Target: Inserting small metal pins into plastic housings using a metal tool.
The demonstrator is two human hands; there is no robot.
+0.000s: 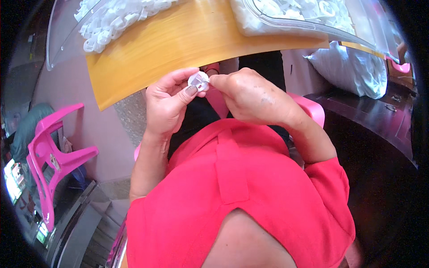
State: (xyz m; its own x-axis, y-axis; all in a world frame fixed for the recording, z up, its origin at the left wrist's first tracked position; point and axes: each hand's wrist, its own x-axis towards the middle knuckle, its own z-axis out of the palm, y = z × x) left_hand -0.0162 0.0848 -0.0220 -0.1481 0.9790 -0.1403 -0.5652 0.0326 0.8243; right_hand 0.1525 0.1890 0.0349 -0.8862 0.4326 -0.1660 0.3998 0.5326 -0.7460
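Between the thumb and fingers of my left hand (167, 102) is a small round white plastic part (196, 79), with slots and raised pieces on the face turned up. My right hand (254, 96) is closed, its thumb and forefinger pinched together at the part's right edge. Something thin may be in that pinch, but it is too small to make out. Both hands are in the air above my lap, just in front of the near edge of the yellow-brown tabletop (178, 42).
Heaped white plastic pieces (111, 27) lie at the far left by a clear plastic bin. Another clear bin (308, 30) at the far right holds similar pieces. A pink plastic stool (58, 158) lies tipped at left. A white sack (351, 69) rests on a dark surface at right.
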